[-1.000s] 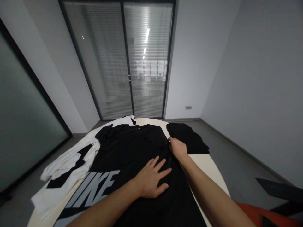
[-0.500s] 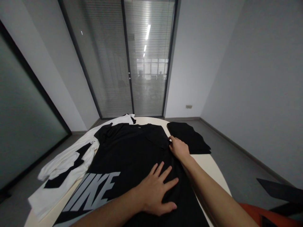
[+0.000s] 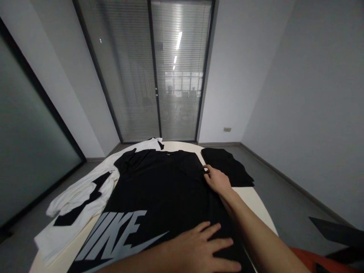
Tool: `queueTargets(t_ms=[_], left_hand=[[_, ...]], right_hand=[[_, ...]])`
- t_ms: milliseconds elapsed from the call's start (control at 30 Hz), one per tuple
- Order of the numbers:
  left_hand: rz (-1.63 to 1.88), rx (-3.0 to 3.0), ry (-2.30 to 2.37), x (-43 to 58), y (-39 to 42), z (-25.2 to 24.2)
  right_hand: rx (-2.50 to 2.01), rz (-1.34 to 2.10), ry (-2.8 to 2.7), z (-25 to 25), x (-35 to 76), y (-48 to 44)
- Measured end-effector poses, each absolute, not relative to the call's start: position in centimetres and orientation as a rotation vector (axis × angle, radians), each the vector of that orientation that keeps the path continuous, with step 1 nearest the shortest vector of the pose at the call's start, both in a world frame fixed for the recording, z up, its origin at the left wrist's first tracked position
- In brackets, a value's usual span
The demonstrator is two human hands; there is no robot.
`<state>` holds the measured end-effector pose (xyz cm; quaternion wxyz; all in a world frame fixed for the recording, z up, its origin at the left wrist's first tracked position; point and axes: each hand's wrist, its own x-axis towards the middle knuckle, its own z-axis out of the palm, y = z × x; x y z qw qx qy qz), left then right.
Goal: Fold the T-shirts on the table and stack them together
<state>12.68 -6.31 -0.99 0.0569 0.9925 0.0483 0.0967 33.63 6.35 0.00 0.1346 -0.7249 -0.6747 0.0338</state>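
Right grip (image 3: 218, 181): fingers closed, pinching the black T-shirt (image 3: 162, 185) at its right edge
Left grip (image 3: 200, 246): fingers spread, palm down on the cloth, grasping nothing
Shirt's place: spread across the table (image 3: 251, 201), neckline away
Print: big, slanted pale-grey lettering above a swoosh
Fabric: mostly smooth, left sleeve rumpled

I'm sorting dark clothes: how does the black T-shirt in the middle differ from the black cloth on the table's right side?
The black T-shirt is spread out wide; the black cloth lies in a compact, folded-looking pile. The T-shirt bears large grey lettering; the cloth shows none. The T-shirt covers far more of the table than the cloth. Both are black and lie on the table.
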Motion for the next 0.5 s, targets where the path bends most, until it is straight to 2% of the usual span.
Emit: queueTargets(t_ms=[167,300,500], left_hand=[[0.240,2.837,0.614,9.9,-2.5,1.3],[0.240,2.752,1.060,6.7,0.8,0.3],[0.287,2.673,1.108,4.3,2.0,-2.1]], right_hand=[[-2.133,0.031,-1.891,-0.2,33.1,6.3],[-2.129,0.032,-1.857,-0.6,33.2,6.5],[-2.074,0.193,-1.698,-0.6,33.5,7.1]])
